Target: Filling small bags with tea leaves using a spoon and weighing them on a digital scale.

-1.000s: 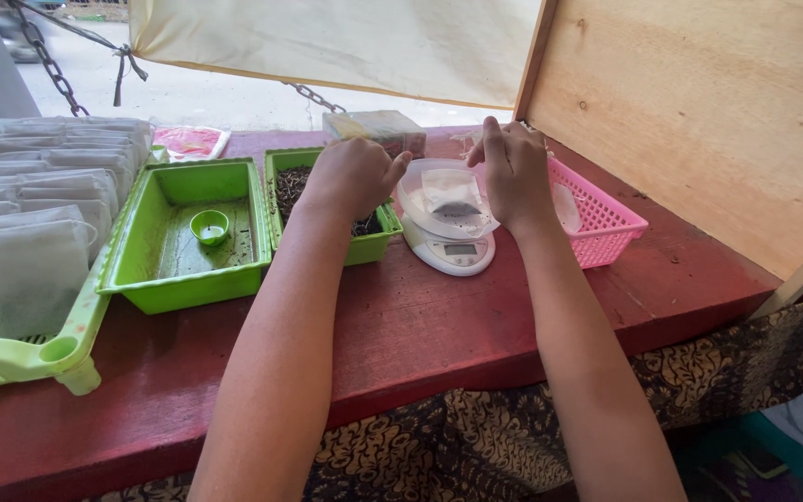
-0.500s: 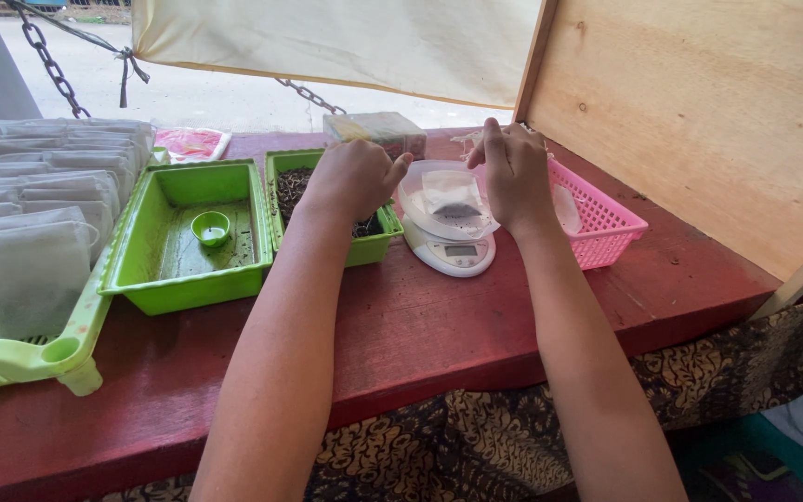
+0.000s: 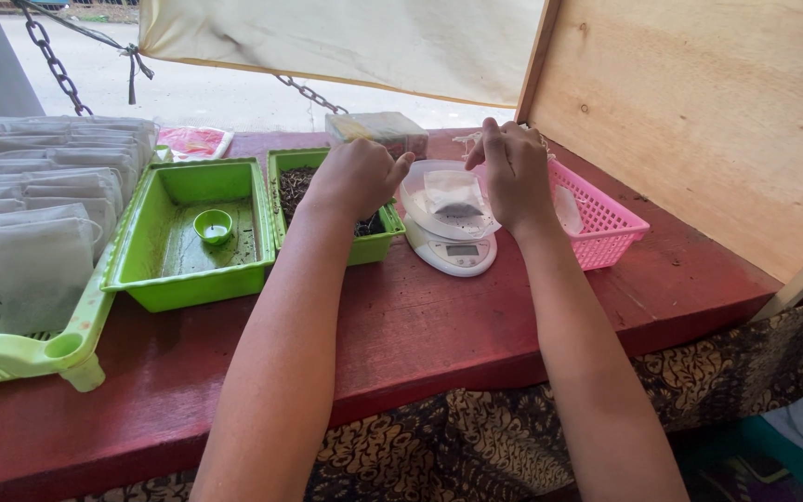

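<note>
Red wooden tabletop (image 3: 439,325) carries a small white scale (image 3: 453,246) topped by a clear bowl (image 3: 443,200) holding a little pouch (image 3: 448,193). Left hand (image 3: 357,177) curls closed over the green tray of dark bits (image 3: 313,191); right hand (image 3: 513,167) pinches something small above the pink basket (image 3: 606,223).
</note>
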